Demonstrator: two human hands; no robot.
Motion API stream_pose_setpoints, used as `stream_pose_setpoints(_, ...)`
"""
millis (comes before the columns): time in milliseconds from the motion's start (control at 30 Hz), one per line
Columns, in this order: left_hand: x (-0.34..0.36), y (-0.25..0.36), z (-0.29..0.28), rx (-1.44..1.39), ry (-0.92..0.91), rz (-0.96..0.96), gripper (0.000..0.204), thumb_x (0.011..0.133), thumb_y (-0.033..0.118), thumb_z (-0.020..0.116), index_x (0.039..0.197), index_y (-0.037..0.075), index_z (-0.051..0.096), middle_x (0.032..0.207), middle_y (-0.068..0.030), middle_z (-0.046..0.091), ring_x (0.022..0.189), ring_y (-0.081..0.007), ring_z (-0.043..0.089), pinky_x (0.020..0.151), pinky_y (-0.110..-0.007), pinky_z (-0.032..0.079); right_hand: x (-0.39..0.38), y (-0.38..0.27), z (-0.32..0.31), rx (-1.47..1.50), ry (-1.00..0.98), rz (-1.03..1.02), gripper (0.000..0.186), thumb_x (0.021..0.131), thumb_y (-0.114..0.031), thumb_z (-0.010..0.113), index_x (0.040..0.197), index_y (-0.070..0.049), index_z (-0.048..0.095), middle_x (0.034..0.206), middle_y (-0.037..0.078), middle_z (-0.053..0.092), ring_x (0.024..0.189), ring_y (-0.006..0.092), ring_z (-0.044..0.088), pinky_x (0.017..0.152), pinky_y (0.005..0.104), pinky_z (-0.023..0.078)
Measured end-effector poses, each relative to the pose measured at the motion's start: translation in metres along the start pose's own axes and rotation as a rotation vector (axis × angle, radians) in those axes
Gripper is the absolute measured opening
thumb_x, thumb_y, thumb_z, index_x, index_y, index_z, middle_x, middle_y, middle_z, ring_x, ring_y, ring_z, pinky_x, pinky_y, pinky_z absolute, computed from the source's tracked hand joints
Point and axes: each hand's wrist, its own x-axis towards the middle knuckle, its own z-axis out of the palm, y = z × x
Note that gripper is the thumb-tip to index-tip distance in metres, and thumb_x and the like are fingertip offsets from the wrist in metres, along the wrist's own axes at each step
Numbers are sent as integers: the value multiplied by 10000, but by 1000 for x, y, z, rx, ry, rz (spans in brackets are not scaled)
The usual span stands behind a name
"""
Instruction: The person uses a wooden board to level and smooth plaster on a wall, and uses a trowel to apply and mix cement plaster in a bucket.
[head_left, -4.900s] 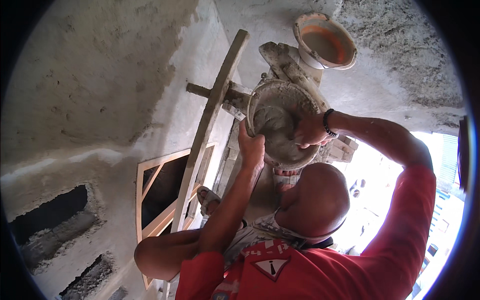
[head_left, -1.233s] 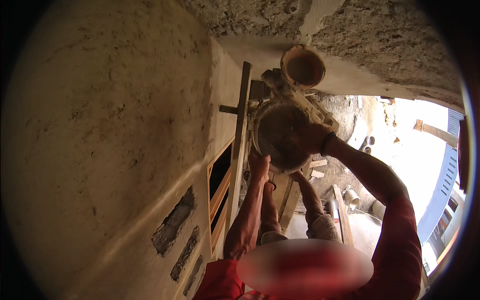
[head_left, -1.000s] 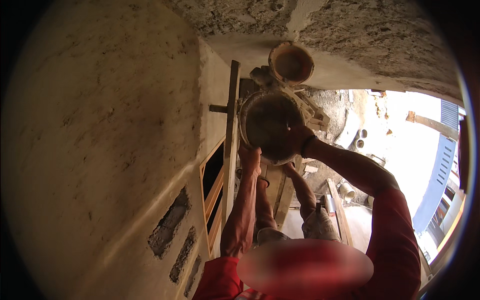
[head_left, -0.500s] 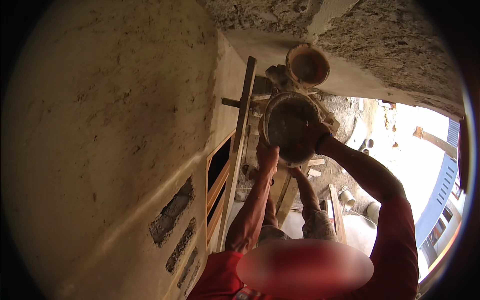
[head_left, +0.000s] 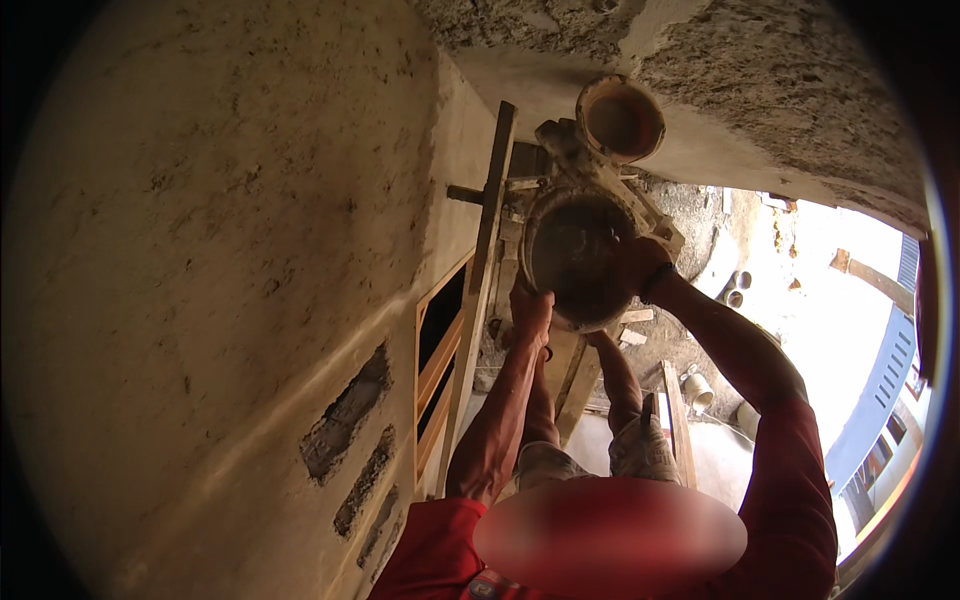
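Observation:
A round mortar bucket (head_left: 574, 236), grey and crusted, is in front of my legs with its mouth turned up toward me. Dark, wet-looking grey stuff lies inside it. My left hand (head_left: 530, 311) is closed around the near left part of its rim. At the right rim is my right hand (head_left: 647, 268), a dark band around its wrist. Its fingers reach over or into the bucket and are lost in shadow, so their grip cannot be made out. Just beyond stands a second, smaller bucket (head_left: 622, 120) with a reddish inside, apart from both hands.
Rough wooden planks (head_left: 580, 390) run beneath me, and an upright timber (head_left: 490, 220) stands close on the left. A plastered wall (head_left: 230, 230) fills the left side. Far below on the right are a pale bucket (head_left: 698, 392), rubble and a loose board (head_left: 676, 420).
My right hand has shifted slightly right, toward the bucket's rim. My left hand keeps its grip. The whole view has moved a little.

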Motion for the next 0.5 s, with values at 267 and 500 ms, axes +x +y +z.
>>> stream_pose_setpoints(267, 23, -36, 3, 10, 39, 150, 565, 631, -66, 504, 1195, -31, 484, 1014, -83, 558, 857, -179, 531, 759, -267, 438, -16, -21, 49, -92, -59, -339, 343, 819, -285, 528, 1030, -32, 623, 914, 173, 657, 823, 294, 666, 722, 402, 538)
stream_pose_setpoints(500, 28, -55, -15, -73, 75, 80, 424, 589, -90, 494, 997, -1, 570, 876, -3, 532, 758, -124, 485, 672, -224, 371, -8, -9, -34, -15, 59, -66, 337, 811, -342, 529, 980, -84, 663, 915, 162, 670, 847, 293, 664, 733, 397, 532)
